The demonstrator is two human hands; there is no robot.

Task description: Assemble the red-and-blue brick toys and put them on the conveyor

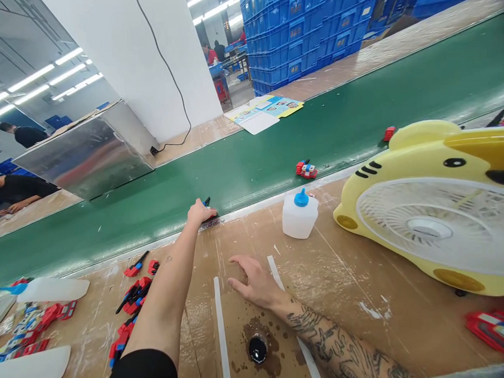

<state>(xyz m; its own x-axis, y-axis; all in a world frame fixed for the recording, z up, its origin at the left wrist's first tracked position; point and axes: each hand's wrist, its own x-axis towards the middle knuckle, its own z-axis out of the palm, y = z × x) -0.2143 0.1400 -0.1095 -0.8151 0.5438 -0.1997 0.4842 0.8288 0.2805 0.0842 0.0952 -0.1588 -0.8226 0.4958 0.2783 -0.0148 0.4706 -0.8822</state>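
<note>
A dark round cap (258,348) sits nearest, on the stained cardboard desk (348,285). Just beyond it the right hand (256,281) lies flat, grip released, probably steadying. The left hand (199,213) reaches beyond the cap to the green belt (275,154) edge, grip seemingly pinching a small toy piece (206,202).

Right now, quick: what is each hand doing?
Left hand: closed on a small dark piece at the green belt's edge.
Right hand: open, flat on the cardboard, holding nothing.
</note>
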